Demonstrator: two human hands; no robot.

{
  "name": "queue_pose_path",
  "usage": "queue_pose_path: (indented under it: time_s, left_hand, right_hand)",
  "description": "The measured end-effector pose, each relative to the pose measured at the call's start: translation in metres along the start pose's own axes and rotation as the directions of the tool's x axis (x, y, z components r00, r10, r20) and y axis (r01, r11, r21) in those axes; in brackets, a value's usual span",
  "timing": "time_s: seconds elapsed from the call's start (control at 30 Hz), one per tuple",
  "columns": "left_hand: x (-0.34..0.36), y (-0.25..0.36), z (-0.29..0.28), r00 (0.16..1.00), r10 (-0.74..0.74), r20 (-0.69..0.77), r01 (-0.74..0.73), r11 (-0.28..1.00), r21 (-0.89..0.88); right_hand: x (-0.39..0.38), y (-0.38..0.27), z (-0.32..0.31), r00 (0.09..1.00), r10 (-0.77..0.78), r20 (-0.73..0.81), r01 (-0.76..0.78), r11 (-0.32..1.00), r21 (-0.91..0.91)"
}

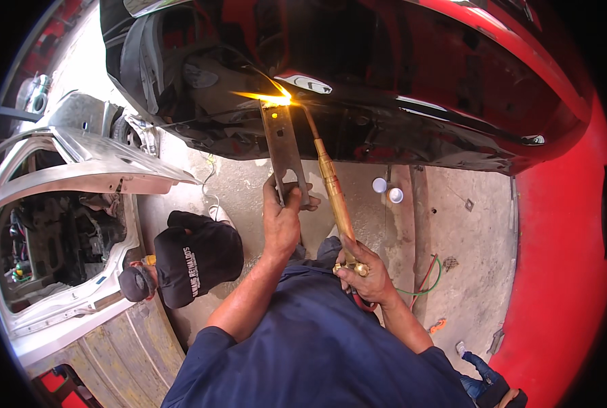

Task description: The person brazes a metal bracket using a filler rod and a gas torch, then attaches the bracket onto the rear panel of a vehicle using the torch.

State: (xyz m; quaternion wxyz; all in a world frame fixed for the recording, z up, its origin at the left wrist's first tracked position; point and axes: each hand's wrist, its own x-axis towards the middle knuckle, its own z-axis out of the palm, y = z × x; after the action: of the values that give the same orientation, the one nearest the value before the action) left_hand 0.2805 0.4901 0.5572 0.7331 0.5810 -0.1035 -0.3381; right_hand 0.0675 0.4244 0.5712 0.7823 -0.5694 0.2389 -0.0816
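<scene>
The left hand [283, 221] grips the near end of a long, flat, dull-grey metal strip [282, 146] with cut-out holes, likely to keep fingers clear of the yellow-orange flame [276, 100] at its far end. Apart from it, the right hand [371, 275] is closed round the valve end of a long, slender, brass-coloured torch [334, 187], presumably to keep its knobs [362, 270] within reach. Strip and torch tip [309, 121] lie beyond both hands, just before a glossy black car body [364, 75]. Left of the left hand, a co-worker [137, 283] wears a black cloth shirt [211, 251] with white lettering [190, 275] across the back
</scene>
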Motion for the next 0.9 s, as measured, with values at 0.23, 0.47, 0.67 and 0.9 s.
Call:
queue_pose_path:
  time_s: [0.23,0.47,0.67,0.9]
  left_hand:
    - [0.0008,0.0021,-0.0001,1.000,-0.009,-0.004,0.009,1.000,-0.001]
    - [0.0002,0.0008,0.0001,1.000,-0.007,-0.015,0.007,1.000,-0.003]
    - [0.0000,0.0015,0.0005,1.000,-0.011,-0.009,0.011,1.000,-0.004]
    - [-0.0002,0.0008,0.0004,1.000,-0.008,-0.013,0.008,1.000,-0.015]
  right_hand:
    - [0.0008,0.0003,-0.0011,0.999,-0.034,0.015,0.034,0.999,-0.018]
    - [0.0003,-0.0014,-0.0006,1.000,-0.017,0.019,0.016,1.000,0.016]
    - [0.0005,-0.0019,-0.0001,1.000,-0.003,0.011,0.003,1.000,-0.001]
    - [0.0006,0.0020,-0.0009,1.000,-0.017,0.017,0.017,1.000,0.004]
